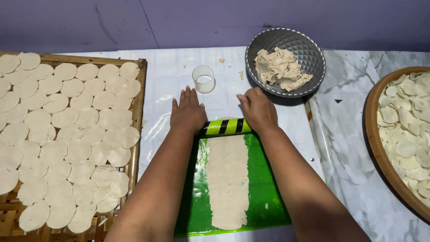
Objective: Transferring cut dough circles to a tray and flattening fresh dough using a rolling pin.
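A long strip of flattened pale dough lies on a green mat. At its far end rests a green roller with black stripes. My left hand lies flat with fingers stretched over the roller's left end. My right hand presses on its right end, fingers curled down. Just beyond the left hand stands a clear round cutter ring.
A grey faceted metal bowl with dough scraps sits at the back right. A bamboo tray on the left carries several cut dough rounds. A round woven basket of rounds is at the right edge. A plastic sheet covers the table.
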